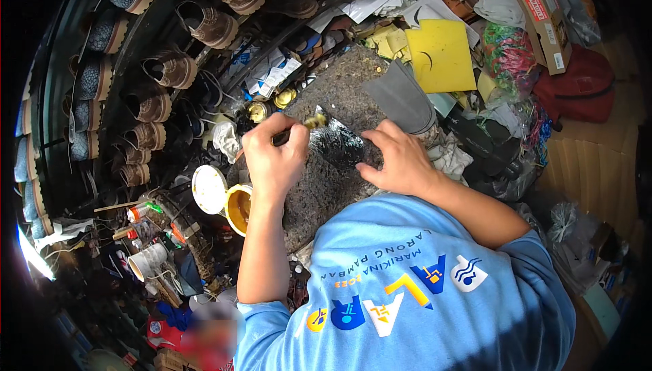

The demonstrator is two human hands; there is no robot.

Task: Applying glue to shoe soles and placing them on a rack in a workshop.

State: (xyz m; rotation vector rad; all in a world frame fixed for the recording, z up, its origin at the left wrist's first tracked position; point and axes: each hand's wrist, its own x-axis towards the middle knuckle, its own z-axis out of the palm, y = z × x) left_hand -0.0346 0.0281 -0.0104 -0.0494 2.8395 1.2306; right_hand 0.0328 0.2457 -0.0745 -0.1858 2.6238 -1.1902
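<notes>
My left hand [275,150] is closed round the handle of a small brush [316,121], its yellowish bristles reaching the top of a dark, glossy piece of sheet material [337,143]. Wet-looking shine and pale streaks cover that piece, which lies on a rough grey work surface [312,201]. At its right edge, the thumb and forefinger of my right hand [401,159] hold the piece; the other fingers are partly hidden. Beside my left forearm stands an uncovered tub [239,209] with amber contents, next to a round white lid [209,190].
Racks of brown shoes [170,67] line the left and back. Grey sheets [402,98] and a yellow sheet [441,57] lie beyond my right hand. A cardboard box [543,28] and a red bag [577,84] sit far right. Tools and a white cup [147,262] clutter the left.
</notes>
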